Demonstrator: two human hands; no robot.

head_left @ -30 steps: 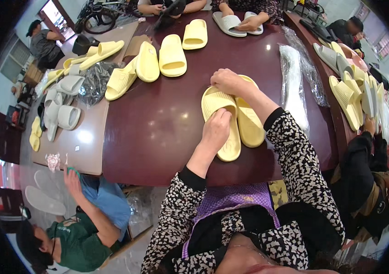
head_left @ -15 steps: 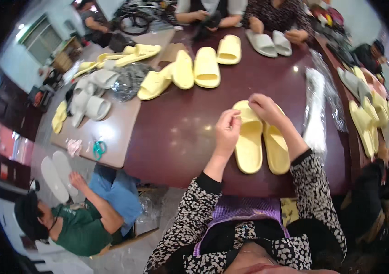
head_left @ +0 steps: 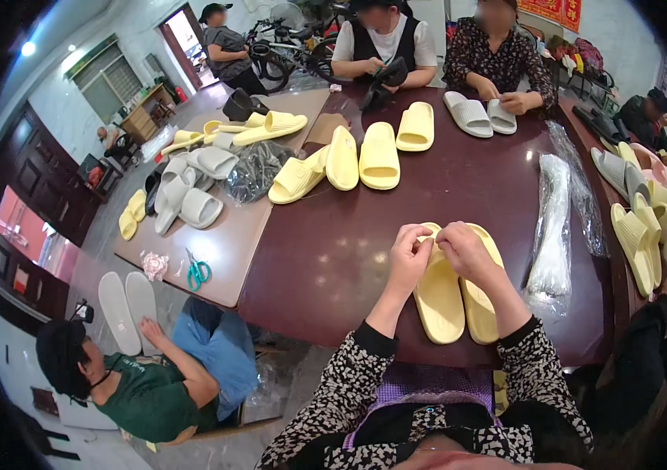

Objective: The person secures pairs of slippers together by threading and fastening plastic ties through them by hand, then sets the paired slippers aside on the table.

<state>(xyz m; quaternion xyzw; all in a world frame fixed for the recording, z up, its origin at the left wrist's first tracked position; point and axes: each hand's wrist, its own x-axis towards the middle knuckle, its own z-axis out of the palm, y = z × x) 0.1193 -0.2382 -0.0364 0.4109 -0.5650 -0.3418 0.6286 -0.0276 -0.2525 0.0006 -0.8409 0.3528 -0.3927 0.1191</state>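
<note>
Bright ceiling lamp (head_left: 28, 48); soft glare on tabletop (head_left: 333, 270); edges dark, bent.

I see two pale-yellow moulded slide slippers (head_left: 439, 307) lying side by side on the dark-red desk (head_left: 326, 301), insoles up, heels nearest my viewpoint, straps partly hidden.

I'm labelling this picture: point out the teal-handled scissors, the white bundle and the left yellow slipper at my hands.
Teal-handled scissors (head_left: 195, 268): head view, upper handles.
White bundle (head_left: 552, 227): head view, its middle.
Left yellow slipper (head_left: 438, 304): head view, footbed.
</note>
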